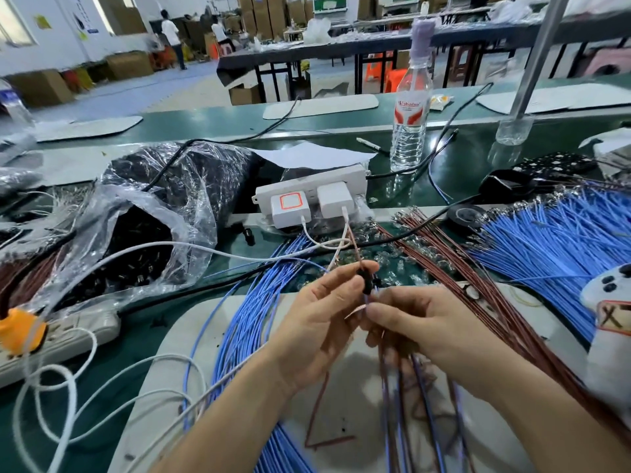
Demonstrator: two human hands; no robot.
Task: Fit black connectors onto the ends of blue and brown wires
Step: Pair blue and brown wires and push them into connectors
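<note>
Left hand [327,302] pinches black connector [366,279], long axis near upright. Right hand [420,322] pinches a wire [367,299] just below, end pointing up at it.

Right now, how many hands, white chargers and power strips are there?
Hands: 2, the left hand and the right hand
White chargers: 2
Power strips: 2
Total: 6
</note>
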